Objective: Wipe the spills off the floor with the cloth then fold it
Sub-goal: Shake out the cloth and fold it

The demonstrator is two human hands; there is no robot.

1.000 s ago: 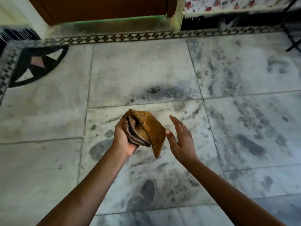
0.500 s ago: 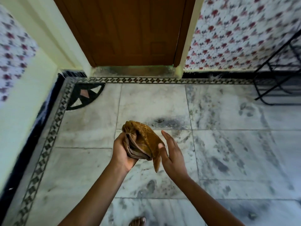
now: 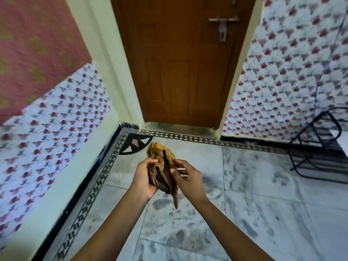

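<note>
At the centre of the frame the left hand (image 3: 144,180) gripped the folded brown cloth (image 3: 162,167) in its curled fingers, above the marble floor (image 3: 254,200). The right hand (image 3: 188,180) pinched the cloth's right edge, one corner hanging below both hands.

Single head-worn view, forward and down, close over hands (image 3: 167,178).

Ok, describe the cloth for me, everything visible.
The cloth is mustard-brown, soft-looking fabric, roughly folded into stacked layers that show along its lower edge, and crumpled at the top. One loose corner hangs below the hands. It is held upright in the air above the marble floor, with the left hand gripping one side and the right hand pinching the other.
</note>
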